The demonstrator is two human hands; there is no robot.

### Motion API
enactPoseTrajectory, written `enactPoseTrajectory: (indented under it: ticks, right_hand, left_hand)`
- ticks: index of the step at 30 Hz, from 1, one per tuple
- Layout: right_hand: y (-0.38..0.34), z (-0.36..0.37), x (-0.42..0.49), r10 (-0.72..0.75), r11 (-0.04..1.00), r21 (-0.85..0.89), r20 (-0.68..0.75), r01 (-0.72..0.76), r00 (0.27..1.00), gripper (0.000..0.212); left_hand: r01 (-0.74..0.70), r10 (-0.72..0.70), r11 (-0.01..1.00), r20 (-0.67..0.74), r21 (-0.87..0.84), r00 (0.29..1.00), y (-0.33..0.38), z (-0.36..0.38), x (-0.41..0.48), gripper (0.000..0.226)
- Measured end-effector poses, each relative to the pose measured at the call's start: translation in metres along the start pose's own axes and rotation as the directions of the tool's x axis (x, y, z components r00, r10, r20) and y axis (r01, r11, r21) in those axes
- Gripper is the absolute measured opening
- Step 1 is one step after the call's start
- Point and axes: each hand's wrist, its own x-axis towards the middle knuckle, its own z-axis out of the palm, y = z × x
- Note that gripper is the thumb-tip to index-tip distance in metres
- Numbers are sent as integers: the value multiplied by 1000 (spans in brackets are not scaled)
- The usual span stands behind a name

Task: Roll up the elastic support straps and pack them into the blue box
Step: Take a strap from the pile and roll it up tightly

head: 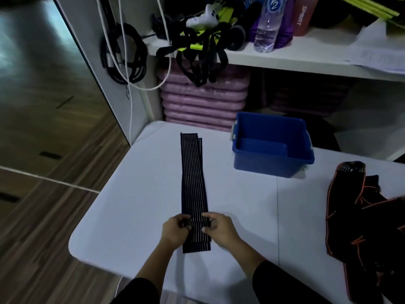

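Dim overall, with a cool bluish cast. Your brightest surface is the desk (pixel 135 194), lit evenly; the only soft shadow sits at the right foot of the blue box (pixel 274 159). The recess under the shelf (pixel 285 58) goes near black. Pale glare smears across the floor (pixel 54 128) at top left. Centre is sharp: the strap (pixel 194 183) stripes resolve cleanly. Edges are soft, and wide-angle distortion bows the desk rim and shelf line.

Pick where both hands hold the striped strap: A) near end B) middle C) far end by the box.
A: the left hand and right hand pinch the striped strap at its near end; the rest lies flat on the table.
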Motion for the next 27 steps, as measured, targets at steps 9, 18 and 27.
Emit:
enactPoseTrajectory:
  ticks: [9,18,27]
  right_hand:
    - [6,5,-4,-41,999,10,-36,41,999,50]
    - [7,7,-7,-87,996,2,-63,87,994,46]
    - [-30,-18,53,17,994,114,-168,2,986,43]
  left_hand:
    - [-84,77,991,68,106,995,-14,-4,-2,42]
    - [-187,191,964,-3,189,982,-18,1,-5,30]
    - [-64,48,994,-177,-88,983,13,-29,58,34]
